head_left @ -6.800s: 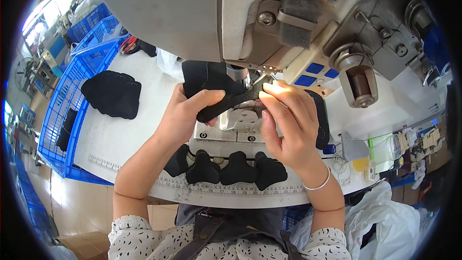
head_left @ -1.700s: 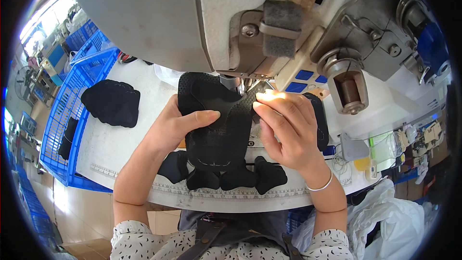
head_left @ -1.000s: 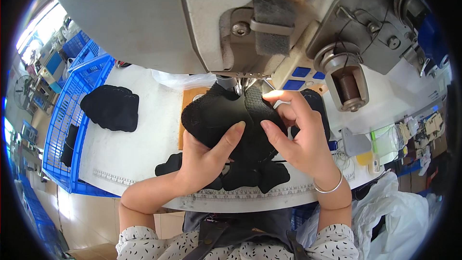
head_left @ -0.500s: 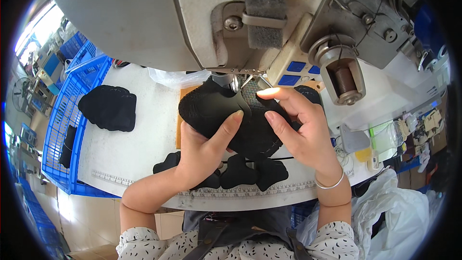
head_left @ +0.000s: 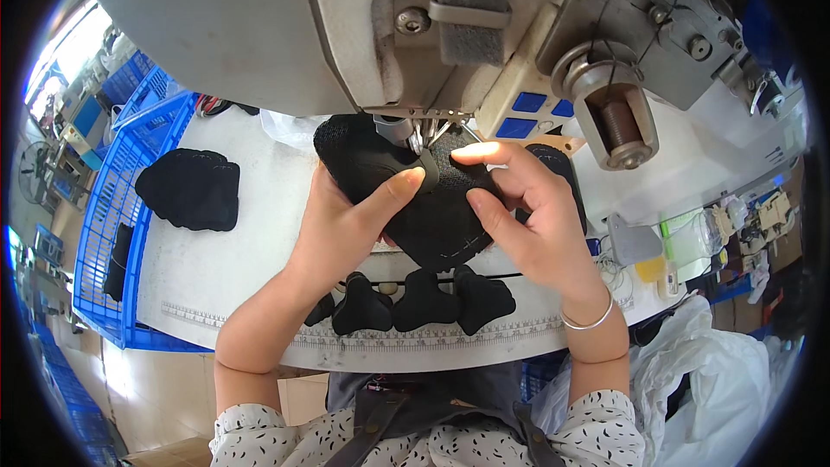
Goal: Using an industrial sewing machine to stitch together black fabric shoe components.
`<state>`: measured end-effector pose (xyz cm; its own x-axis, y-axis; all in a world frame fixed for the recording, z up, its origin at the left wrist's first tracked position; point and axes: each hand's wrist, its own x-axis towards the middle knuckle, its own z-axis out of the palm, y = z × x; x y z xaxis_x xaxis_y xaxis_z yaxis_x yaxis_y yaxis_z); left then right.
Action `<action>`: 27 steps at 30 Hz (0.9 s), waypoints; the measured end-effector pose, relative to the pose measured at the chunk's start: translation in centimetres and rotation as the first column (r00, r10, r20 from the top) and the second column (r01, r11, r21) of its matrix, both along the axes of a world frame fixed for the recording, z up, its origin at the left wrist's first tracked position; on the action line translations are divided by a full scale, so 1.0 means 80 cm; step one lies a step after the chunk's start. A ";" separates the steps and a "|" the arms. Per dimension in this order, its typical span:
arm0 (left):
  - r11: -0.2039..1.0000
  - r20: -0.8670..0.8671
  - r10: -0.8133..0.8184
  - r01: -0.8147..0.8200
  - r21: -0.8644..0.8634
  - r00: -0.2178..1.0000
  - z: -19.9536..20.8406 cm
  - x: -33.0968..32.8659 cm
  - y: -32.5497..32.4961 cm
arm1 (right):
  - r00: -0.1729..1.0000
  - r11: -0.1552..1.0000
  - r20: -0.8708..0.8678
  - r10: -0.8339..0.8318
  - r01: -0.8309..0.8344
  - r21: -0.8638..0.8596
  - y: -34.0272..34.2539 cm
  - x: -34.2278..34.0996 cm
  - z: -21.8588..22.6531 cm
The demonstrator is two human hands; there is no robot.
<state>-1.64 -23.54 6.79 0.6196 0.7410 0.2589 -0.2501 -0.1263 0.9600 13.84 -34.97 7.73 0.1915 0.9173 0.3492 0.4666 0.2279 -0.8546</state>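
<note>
Under the presser foot [head_left: 421, 134] of a sewing machine [head_left: 220, 35] lies a black mesh fabric piece [head_left: 445, 229] with a smooth patch on it. My left hand [head_left: 341, 225] grips its left side, thumb on top beside the foot and fingers hidden underneath. On the right side, my right hand [head_left: 545, 225] has its thumb and index finger resting on the mesh, bent and apart from each other; its other fingers are partly hidden. Whether it pinches the cloth I cannot make out. The needle tip is not clearly visible.
Small black padded pieces [head_left: 426, 303] lie along the table's front edge by a printed ruler strip [head_left: 337, 335]. Another black piece [head_left: 190, 190] rests at left, beside a blue basket [head_left: 91, 255]. A thread spool [head_left: 618, 125] sits at upper right; white plastic bags [head_left: 709, 372] are at lower right.
The fabric piece has shifted slightly away from me and turned under the presser foot. Both hands have moved with it, the left thumb sliding a little left. More of the small front pieces shows.
</note>
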 end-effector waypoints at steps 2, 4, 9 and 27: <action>0.999 -0.007 -0.018 0.018 0.036 1.000 -0.001 -0.001 0.008 | 1.000 1.000 0.030 0.006 -0.006 0.018 0.000 0.001 -0.001; 0.997 -0.016 -0.032 0.033 0.069 0.999 -0.003 -0.001 0.012 | 1.000 1.000 0.023 0.007 -0.007 0.015 0.001 -0.002 -0.004; 0.996 -0.077 -0.091 0.089 -0.025 0.993 0.008 -0.007 0.019 | 1.000 1.000 -0.012 0.025 -0.025 -0.018 -0.005 -0.013 0.000; 0.967 0.034 -0.141 0.145 -0.207 0.989 0.000 0.002 0.039 | 0.995 1.000 -0.099 0.018 -0.017 0.011 -0.004 -0.024 0.001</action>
<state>-1.45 -20.39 6.83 0.7198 0.6837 0.1203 -0.2688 0.1147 0.9563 11.93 -35.30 7.81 0.2099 0.9173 0.3384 0.3757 0.2438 -0.8941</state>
